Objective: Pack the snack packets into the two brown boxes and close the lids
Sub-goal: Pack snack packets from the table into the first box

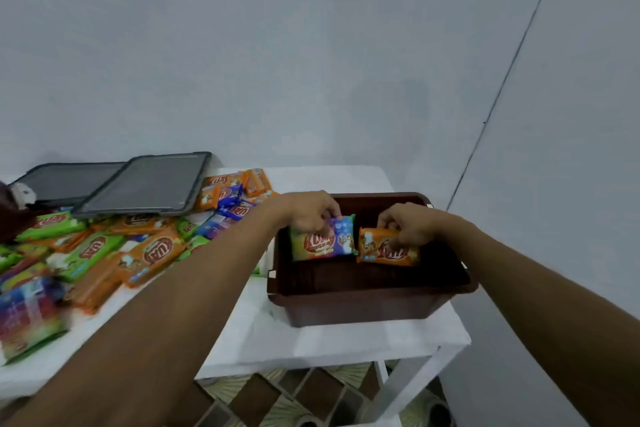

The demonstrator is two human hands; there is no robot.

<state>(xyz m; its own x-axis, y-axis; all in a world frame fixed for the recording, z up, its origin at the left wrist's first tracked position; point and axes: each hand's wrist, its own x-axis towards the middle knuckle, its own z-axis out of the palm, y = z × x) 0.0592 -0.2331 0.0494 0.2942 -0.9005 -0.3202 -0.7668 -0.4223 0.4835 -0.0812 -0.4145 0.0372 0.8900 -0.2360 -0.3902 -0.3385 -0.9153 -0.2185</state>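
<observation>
A brown box [367, 291] stands open on the small white table [346, 343] at the right. Over its inside, my left hand [308, 210] grips a green and purple snack packet [323, 241] by its top edge. Beside it, my right hand [410, 222] grips an orange snack packet [386, 248]. Both packets hang upright inside the box, near its far wall. A heap of several orange, green and blue packets [104, 253] lies on the table at the left.
Two grey lids [145, 184] lie flat at the back left, partly over the packets. A dark brown object [10, 215] shows at the left edge. The wall stands close behind. Tiled floor [277, 399] shows below the table's front edge.
</observation>
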